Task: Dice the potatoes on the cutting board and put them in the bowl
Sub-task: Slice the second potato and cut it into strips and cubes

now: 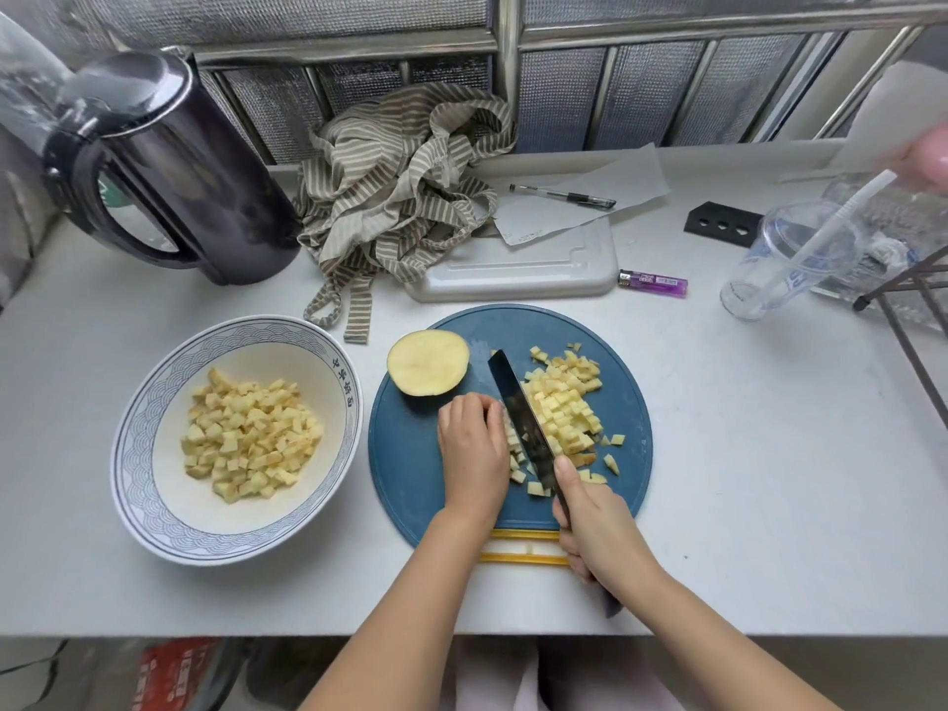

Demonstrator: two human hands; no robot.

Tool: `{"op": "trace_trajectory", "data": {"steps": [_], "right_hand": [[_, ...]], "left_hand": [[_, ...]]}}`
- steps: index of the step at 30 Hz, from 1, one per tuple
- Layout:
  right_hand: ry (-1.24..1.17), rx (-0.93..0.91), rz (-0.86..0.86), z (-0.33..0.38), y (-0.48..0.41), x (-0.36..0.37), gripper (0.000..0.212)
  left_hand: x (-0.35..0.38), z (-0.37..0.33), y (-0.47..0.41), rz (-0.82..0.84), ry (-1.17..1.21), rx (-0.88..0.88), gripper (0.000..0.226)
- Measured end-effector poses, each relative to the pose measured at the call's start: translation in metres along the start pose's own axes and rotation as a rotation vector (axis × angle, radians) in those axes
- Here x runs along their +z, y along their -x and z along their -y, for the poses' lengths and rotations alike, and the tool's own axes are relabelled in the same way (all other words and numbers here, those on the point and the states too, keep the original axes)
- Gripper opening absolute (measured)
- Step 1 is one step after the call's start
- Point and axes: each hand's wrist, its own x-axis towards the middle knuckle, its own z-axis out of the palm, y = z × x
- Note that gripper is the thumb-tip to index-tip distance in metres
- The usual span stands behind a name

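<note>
My right hand (595,520) is wrapped tight round the handle of the knife (518,407), forefinger up near the blade. The blade lies slantwise across the middle of the blue cutting board (410,454), edge down on the potato. My left hand (472,449) sits on the board just left of the blade, fingers curled under and knuckles against the steel. It seems to be clamping the uncut potato piece (511,437), though my fingers hide most of it.

Right of the blade, still on the board, lies the heap of potato cubes (564,407), with a few strays nearer me. A potato half (428,361) rests cut face up at the board's far left rim.

The bowl (128,454) stands just left of the board, with diced potato (251,438) in it. A yellow-and-white object (523,549) pokes out from under the board's near edge. Beyond the board lies a white tray (518,274), with a striped cloth (400,187) partly over its left end and a purple lighter (654,283) at its right end. A black kettle (169,166) stands far off to the board's upper left, and a clear plastic cup (790,259) to its upper right.
</note>
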Motion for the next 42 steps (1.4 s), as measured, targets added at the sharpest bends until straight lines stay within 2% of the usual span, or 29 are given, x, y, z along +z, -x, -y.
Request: {"op": "trace_trajectory", "data": {"steps": [7,10,15,17,20,23,25,28,31,37,42], "right_hand": [[-0.089,0.011,0.026,0.001,0.004,-0.004,0.055],[-0.101,0.014,0.034,0.002,0.003,-0.004,0.054],[-0.148,0.006,0.049,0.005,0.006,-0.009,0.058],[-0.169,-0.001,0.050,0.008,0.008,-0.014,0.059],[-0.183,0.002,0.046,0.011,0.010,-0.023,0.061],[-0.176,0.002,0.050,0.011,0.012,-0.027,0.060],[-0.167,-0.001,0.054,0.010,0.015,-0.028,0.059],[-0.152,-0.004,0.053,0.007,0.019,-0.027,0.058],[-0.153,-0.003,0.055,0.004,0.022,-0.029,0.057],[-0.136,-0.016,0.057,0.002,0.026,-0.028,0.058],[-0.120,0.000,0.037,-0.005,0.029,-0.017,0.058]], "left_hand": [[-0.018,-0.005,-0.004,0.123,0.058,-0.043,0.032],[-0.028,-0.004,-0.004,0.172,0.073,-0.031,0.024],[-0.042,-0.004,0.004,0.129,0.059,0.065,0.006],[-0.044,-0.006,0.010,0.154,-0.007,0.164,0.017],[-0.040,-0.003,0.017,0.201,-0.156,0.443,0.035],[-0.034,0.009,0.026,0.273,-0.316,0.625,0.028],[-0.031,0.012,0.030,0.304,-0.342,0.620,0.031],[-0.031,0.011,0.033,0.284,-0.317,0.609,0.015],[-0.032,0.007,0.037,0.302,-0.330,0.592,0.018],[-0.050,0.002,0.033,0.334,-0.163,0.302,0.012],[-0.049,0.004,0.034,0.370,-0.067,0.168,0.012]]}}
